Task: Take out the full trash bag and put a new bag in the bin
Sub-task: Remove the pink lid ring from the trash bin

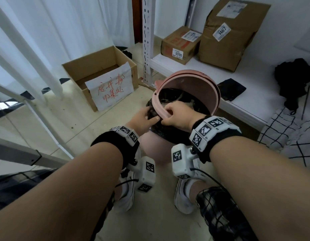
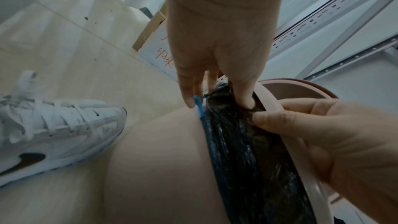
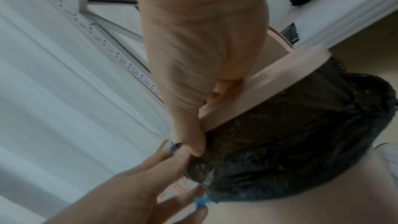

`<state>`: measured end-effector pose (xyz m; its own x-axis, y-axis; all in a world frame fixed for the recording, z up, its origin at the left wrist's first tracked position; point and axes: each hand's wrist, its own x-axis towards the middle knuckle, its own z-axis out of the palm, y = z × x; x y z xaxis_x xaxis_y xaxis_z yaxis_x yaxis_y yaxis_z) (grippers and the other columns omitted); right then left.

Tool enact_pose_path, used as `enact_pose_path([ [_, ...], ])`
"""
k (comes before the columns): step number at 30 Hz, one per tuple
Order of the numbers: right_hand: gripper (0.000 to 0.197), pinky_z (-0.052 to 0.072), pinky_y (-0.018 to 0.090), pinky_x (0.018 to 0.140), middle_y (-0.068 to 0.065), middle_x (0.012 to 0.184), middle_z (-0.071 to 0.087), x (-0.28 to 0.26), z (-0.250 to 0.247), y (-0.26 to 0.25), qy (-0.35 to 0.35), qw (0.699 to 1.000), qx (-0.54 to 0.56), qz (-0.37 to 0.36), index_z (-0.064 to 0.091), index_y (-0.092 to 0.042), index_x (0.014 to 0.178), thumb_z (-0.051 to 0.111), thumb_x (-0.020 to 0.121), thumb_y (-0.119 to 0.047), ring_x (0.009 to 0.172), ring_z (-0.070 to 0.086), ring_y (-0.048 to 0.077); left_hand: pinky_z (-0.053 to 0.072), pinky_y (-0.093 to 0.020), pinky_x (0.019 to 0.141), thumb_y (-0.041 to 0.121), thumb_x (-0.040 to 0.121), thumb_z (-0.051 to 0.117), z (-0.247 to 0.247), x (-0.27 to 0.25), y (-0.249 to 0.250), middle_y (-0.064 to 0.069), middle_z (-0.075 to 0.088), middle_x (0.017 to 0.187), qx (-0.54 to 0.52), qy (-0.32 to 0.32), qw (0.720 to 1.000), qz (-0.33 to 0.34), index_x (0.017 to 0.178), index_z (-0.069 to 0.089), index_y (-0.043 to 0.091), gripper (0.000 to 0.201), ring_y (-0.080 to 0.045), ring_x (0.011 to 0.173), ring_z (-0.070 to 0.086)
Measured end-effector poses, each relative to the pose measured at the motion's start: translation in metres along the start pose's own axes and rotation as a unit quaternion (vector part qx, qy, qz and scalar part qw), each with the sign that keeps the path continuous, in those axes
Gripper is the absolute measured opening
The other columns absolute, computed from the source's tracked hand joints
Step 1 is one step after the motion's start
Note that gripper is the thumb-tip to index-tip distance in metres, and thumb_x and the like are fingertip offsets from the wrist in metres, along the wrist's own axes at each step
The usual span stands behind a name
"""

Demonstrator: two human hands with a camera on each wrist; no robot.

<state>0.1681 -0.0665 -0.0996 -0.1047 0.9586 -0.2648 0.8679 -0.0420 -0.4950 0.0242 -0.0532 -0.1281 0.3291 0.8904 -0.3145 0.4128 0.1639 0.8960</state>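
1. A tiled floor [image 1: 51, 122] beside white shelving [image 1: 211, 70]; the pink bin [image 1: 156, 146] stands at centre.
2. The right hand [image 1: 176, 117] grips the pink retaining ring [image 1: 194, 80], hinged up toward twelve o'clock.
3. The left hand [image 1: 143, 119] pinches the black trash bag [image 2: 247, 142] at the rim's nine o'clock; best peeled evenly around.

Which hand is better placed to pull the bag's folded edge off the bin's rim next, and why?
Probably the left hand: its fingers already pinch the black trash bag beside the blue drawstring. The right hand grips the pink ring, holding it raised.
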Motion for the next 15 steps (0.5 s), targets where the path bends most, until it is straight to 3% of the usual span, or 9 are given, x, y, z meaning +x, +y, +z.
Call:
enact_pose_path([
  [2,0.025,0.033,0.028,0.054,0.006,0.066,0.05,0.001,0.0,-0.007,0.02,1.0,-0.01,0.002,0.057,-0.005,0.069,0.073,0.077,-0.022,0.057,0.043,0.015,0.049,-0.04,0.085,0.009,0.092,0.056,-0.005,-0.002,0.003,-0.002,0.054,0.108,0.005,0.041,0.999,0.025,0.132,0.048,0.009,0.04,-0.022,0.097,0.056],
  [3,0.026,0.035,0.029,0.057,0.008,0.068,0.053,0.001,-0.001,-0.01,0.026,0.999,-0.018,0.001,0.061,-0.001,0.072,0.074,0.076,-0.023,0.058,0.046,0.016,0.049,-0.041,0.082,0.008,0.094,0.053,-0.007,-0.004,0.004,-0.003,0.054,0.107,-0.003,0.04,0.999,0.023,0.131,0.049,0.01,0.037,-0.019,0.091,0.053],
  [5,0.03,0.04,0.03,0.064,0.011,0.078,0.059,-0.001,-0.001,-0.013,0.017,0.999,-0.033,-0.005,0.065,0.002,0.085,0.076,0.075,-0.025,0.07,0.053,0.021,0.049,-0.033,0.062,0.006,0.097,0.046,-0.01,-0.004,0.005,-0.005,0.057,0.097,-0.025,0.02,0.999,0.006,0.121,0.05,0.014,0.026,-0.015,0.076,0.055],
  [7,0.034,0.042,0.031,0.069,0.012,0.089,0.061,-0.006,0.0,-0.015,-0.01,0.999,-0.032,-0.009,0.063,0.001,0.096,0.075,0.076,-0.024,0.079,0.056,0.024,0.049,-0.023,0.059,0.008,0.098,0.043,-0.012,-0.006,0.006,-0.003,0.057,0.079,-0.031,0.008,0.999,-0.015,0.108,0.049,0.017,0.015,-0.004,0.057,0.058],
  [8,0.034,0.042,0.031,0.069,0.013,0.091,0.061,-0.008,0.001,-0.016,-0.021,0.999,-0.032,-0.013,0.062,0.001,0.098,0.075,0.077,-0.023,0.08,0.055,0.024,0.051,-0.026,0.066,0.009,0.098,0.043,-0.013,-0.007,0.007,-0.001,0.056,0.075,-0.023,0.005,1.0,-0.02,0.106,0.049,0.017,0.013,-0.003,0.057,0.059],
  [10,0.028,0.037,0.029,0.061,0.012,0.084,0.055,-0.011,-0.002,-0.016,-0.036,0.999,-0.032,-0.017,0.058,0.001,0.088,0.073,0.078,-0.021,0.076,0.05,0.023,0.05,-0.036,0.085,0.015,0.098,0.045,-0.014,-0.007,0.008,-0.002,0.059,0.081,0.01,-0.001,1.0,-0.019,0.112,0.054,0.017,0.017,-0.015,0.078,0.059],
  [12,0.027,0.033,0.029,0.057,0.009,0.074,0.048,-0.011,-0.008,-0.014,-0.042,0.999,-0.018,-0.01,0.051,-0.005,0.076,0.074,0.077,-0.02,0.07,0.046,0.022,0.049,-0.036,0.089,0.019,0.098,0.047,-0.013,-0.005,0.009,-0.012,0.062,0.099,0.026,-0.008,0.999,-0.029,0.129,0.05,0.007,0.034,-0.024,0.093,0.058],
  [15,0.026,0.036,0.029,0.061,0.009,0.072,0.048,-0.009,-0.014,-0.007,-0.046,0.999,0.003,0.0,0.052,-0.003,0.076,0.074,0.077,-0.018,0.068,0.045,0.021,0.05,-0.039,0.092,0.022,0.097,0.049,-0.009,-0.001,0.008,-0.016,0.059,0.119,0.045,-0.022,0.998,-0.037,0.14,0.039,0.008,0.047,-0.024,0.099,0.056],
])
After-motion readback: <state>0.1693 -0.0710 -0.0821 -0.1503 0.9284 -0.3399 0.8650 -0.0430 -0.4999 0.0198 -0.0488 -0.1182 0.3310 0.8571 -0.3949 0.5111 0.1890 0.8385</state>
